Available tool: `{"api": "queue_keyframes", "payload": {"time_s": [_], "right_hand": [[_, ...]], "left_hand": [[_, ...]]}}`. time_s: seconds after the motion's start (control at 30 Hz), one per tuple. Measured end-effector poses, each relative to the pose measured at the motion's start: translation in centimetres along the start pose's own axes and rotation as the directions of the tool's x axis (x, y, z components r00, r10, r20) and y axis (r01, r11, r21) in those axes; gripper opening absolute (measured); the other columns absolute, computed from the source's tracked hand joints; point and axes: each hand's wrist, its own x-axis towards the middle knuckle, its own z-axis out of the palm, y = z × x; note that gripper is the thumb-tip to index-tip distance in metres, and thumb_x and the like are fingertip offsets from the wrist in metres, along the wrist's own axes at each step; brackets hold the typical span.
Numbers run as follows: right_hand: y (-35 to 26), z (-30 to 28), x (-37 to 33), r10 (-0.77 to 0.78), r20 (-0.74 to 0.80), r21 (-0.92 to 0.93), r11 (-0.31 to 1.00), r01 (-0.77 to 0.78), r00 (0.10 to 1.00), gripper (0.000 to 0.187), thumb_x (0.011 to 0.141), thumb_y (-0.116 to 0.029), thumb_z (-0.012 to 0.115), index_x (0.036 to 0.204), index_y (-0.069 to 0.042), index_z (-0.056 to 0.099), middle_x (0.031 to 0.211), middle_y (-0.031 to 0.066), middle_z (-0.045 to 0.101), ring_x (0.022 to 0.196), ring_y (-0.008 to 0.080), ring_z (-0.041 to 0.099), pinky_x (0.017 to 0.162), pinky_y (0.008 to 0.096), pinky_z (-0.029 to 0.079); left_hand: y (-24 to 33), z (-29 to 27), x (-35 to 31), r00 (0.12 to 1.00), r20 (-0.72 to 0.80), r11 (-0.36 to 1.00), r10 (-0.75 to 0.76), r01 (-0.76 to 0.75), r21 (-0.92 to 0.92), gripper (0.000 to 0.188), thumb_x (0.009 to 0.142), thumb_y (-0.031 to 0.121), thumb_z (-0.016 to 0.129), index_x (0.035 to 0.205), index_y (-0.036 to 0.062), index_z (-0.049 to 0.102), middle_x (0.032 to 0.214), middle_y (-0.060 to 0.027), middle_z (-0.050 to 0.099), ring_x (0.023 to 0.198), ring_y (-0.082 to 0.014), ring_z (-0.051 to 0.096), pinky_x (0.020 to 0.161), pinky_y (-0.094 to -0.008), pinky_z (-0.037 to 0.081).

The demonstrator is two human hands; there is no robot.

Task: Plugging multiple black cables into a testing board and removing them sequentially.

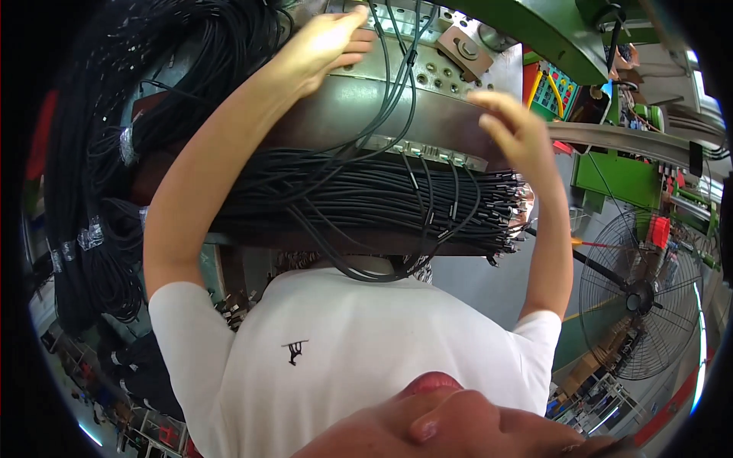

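Observation:
My left hand [332, 44] is at the far side of the metal work surface [336, 103], its fingers stretched out beside several black cables [397, 88]. I see nothing in it. These cables run from a metal fixture [397, 23] at the top edge down past a slim metal bar [427, 151]. Other cable ends sit in that bar. Over the right part of the surface hovers my right hand [519, 137], fingers apart, slightly blurred and holding nothing. A thick bundle of black cables [343, 191] lies between the bar and my body, its tips toward the right.
More coiled black cables [191, 61] are heaped at the left, some tied with clear wrap [127, 145]. A green machine frame [534, 34] overhangs the upper right, near yellow-handled pliers [534, 90] and a button panel [553, 95]. A caged fan [637, 294] stands at the right.

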Motion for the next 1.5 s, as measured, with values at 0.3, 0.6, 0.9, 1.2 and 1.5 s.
{"api": "queue_keyframes", "payload": {"time_s": [0.3,0.6,0.9,1.2,1.5], "right_hand": [[11.9,3.5,14.9,-0.002,-0.33,-0.441,0.885,-0.152,0.944,0.023,0.088,-0.02,0.055,0.093,0.001,0.065,0.085,0.0147,0.067,0.078,0.024,0.063,0.068,0.0343,0.049],[-0.2,2.5,9.0,-0.125,-0.33,-0.382,0.924,-0.011,0.936,0.035,0.086,-0.037,0.062,0.082,-0.002,0.067,0.067,0.011,0.062,0.057,0.0244,0.057,0.056,0.0333,0.045],[-2.9,4.6,5.6,-0.184,-0.022,-0.068,0.981,0.182,0.983,0.022,0.081,-0.025,0.067,0.078,-0.004,0.065,0.069,0.0082,0.058,0.073,0.0246,0.055,0.068,0.0342,0.045],[-1.0,4.4,2.1,-0.301,-0.098,-0.491,0.844,0.217,0.949,0.042,0.075,-0.03,0.072,0.11,-0.009,0.062,0.097,0.0044,0.058,0.091,0.0249,0.055,0.078,0.037,0.045],[-3.1,5.5,-2.9,0.025,0.117,-0.063,0.998,-0.017,0.993,0.023,0.082,-0.004,0.064,0.104,-0.001,0.065,0.091,0.0105,0.06,0.085,0.0242,0.058,0.075,0.0326,0.046]], "left_hand": [[0.6,5.8,-1.0,0.924,0.315,0.802,-0.216,0.352,-0.482,0.038,0.102,0.034,0.036,0.112,0.0002,0.053,0.073,0.0016,0.048,0.061,-0.0098,0.043,0.061,-0.0248,0.043],[3.9,3.8,-8.9,0.887,0.294,0.759,-0.356,0.458,-0.463,0.027,0.1,0.03,0.041,0.091,0.0073,0.053,0.062,0.006,0.041,0.05,-0.0048,0.033,0.05,-0.021,0.031],[4.4,-11.3,-12.5,0.959,-0.239,0.787,0.155,-0.266,-0.557,0.027,0.096,0.013,0.043,0.069,0.0124,0.041,0.055,0.004,0.03,0.043,-0.0056,0.024,0.041,-0.0224,0.023],[7.6,-26.3,-14.0,0.653,-0.715,0.442,0.248,0.581,0.684,0.067,0.094,0.059,0.037,0.096,0.0008,0.068,0.078,-0.008,0.068,0.066,-0.0105,0.06,0.06,-0.0215,0.045],[0.3,3.1,-13.5,0.778,0.415,0.834,-0.472,0.241,0.497,0.049,0.097,0.041,0.049,0.096,-0.0059,0.065,0.076,-0.0104,0.067,0.064,-0.0132,0.064,0.059,-0.0245,0.052]]}}
